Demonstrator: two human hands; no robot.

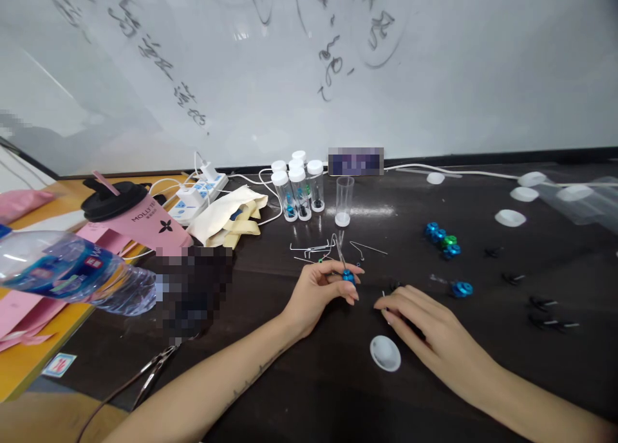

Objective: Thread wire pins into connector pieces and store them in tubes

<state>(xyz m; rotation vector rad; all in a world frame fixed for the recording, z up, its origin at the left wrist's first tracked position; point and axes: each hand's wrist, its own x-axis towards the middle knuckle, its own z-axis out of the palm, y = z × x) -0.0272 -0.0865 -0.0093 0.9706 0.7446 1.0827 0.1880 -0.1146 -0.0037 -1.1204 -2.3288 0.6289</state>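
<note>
My left hand [321,288] pinches a small shiny blue knob-like piece [348,277] between thumb and fingers, with thin bent metal wire [338,246] rising just above it. My right hand [425,320] is to its right, thumb and forefinger pressed together near a thin pale pin [383,295]; what the fingertips hold is too small to make out. A small black part shows just behind those fingers. Below the fingertips lies a white round cap [385,354]. Several bent wires [313,248] lie beyond my left hand, and an uncapped clear tube [344,201] stands behind them.
Capped clear tubes [302,195] stand near the whiteboard [241,76]. To the right lie blue and green pieces [449,241], black parts with pins [543,303] and white caps [510,218]. At left are a pink cup [140,217], water bottle [77,272], power strip [197,195] and pliers [154,369].
</note>
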